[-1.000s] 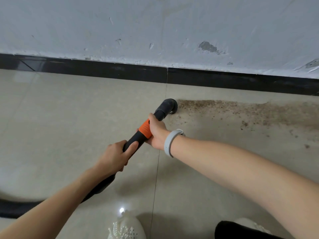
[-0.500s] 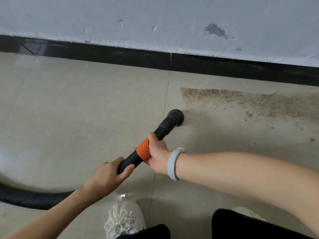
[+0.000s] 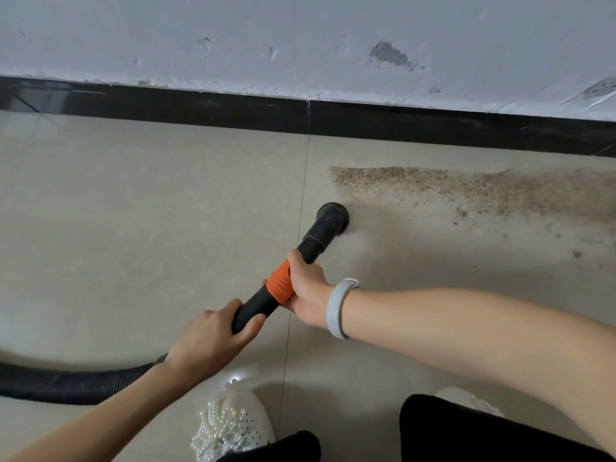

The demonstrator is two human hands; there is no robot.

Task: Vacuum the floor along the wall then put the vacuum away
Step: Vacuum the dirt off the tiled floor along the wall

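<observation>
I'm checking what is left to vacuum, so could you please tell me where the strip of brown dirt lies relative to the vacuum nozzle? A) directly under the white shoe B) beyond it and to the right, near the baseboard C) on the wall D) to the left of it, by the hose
B: the brown dirt stretches rightward along the floor just short of the black baseboard, beyond the nozzle.

A beige tiled floor (image 3: pixel 133 228) runs to a black skirting board (image 3: pixel 200 111) on the far side. A brown dust strip (image 3: pixel 466 188) lies far right; a black ribbed hose (image 3: pixel 66 385) lies near left; a white beaded shoe (image 3: pixel 230 425) stands nearest.
</observation>
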